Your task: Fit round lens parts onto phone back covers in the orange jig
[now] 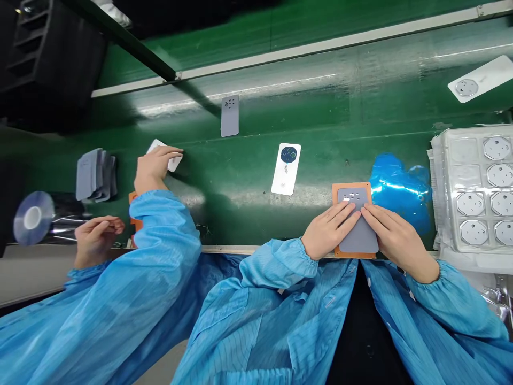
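Observation:
A grey phone back cover point(359, 227) with camera holes lies in an orange jig point(339, 193) at the near edge of the green belt. My left hand point(329, 231) rests on the cover's left side, fingers stretched flat. My right hand point(395, 238) lies on its right side, fingers flat and pressing down. Both wrists come out of blue smock sleeves.
A white cover point(286, 168) and a grey cover point(230, 115) lie on the green belt point(320, 107). Blue film point(401, 187) sits beside a clear tray of round parts point(476, 187). At left, a co-worker's hand point(154, 166) holds a white piece; grey covers point(96, 175) are stacked there.

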Available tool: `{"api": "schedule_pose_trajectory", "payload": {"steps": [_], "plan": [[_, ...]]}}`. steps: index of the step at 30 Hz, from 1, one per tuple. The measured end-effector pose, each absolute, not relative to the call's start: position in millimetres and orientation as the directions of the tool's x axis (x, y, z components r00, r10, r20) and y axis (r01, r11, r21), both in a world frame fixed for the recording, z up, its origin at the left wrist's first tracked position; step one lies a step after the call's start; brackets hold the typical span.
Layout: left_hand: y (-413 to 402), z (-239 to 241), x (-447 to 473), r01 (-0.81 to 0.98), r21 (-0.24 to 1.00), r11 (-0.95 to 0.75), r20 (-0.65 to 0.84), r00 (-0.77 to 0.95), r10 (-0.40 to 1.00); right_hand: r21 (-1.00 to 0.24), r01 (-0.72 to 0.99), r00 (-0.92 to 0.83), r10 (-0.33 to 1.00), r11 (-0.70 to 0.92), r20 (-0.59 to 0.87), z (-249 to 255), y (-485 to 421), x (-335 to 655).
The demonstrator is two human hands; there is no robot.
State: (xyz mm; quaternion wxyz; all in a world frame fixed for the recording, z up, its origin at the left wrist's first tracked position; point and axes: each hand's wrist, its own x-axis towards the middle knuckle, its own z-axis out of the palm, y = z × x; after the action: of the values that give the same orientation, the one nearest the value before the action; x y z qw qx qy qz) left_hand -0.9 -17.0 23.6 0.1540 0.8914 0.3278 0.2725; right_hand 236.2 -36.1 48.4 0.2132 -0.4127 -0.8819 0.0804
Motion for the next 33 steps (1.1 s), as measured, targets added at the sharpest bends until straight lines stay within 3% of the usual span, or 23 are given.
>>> {"api": "schedule_pose_trajectory", "payload": {"steps": [7,15,21,33], "plan": [[-16.5,19.4,-1.9,0.629,0.185,-0.755,0.234,0.718,0.655,-0.208,0.688,-0.631,0.715,0.695,0.302,42.9,-24.5,240.3],[-7.7,14.0,0.2,0.699,0.072,-0.711,0.159,0.696,0.700,-0.126,0.703,-0.665,0.710,0.700,0.233,31.6,-12.7,237.1],[-13.3,8.4,2.1,0.716,0.060,-0.696,0.190,0.676,0.712,-0.170,0.734,-0.640,0.753,0.658,0.152,24.5,-16.3,231.9],[-31.5,21.0,5.1,0.725,0.107,-0.680,0.093,0.674,0.733,-0.179,0.745,-0.632,0.766,0.642,0.115,27.7,-36.2,234.1]]}}
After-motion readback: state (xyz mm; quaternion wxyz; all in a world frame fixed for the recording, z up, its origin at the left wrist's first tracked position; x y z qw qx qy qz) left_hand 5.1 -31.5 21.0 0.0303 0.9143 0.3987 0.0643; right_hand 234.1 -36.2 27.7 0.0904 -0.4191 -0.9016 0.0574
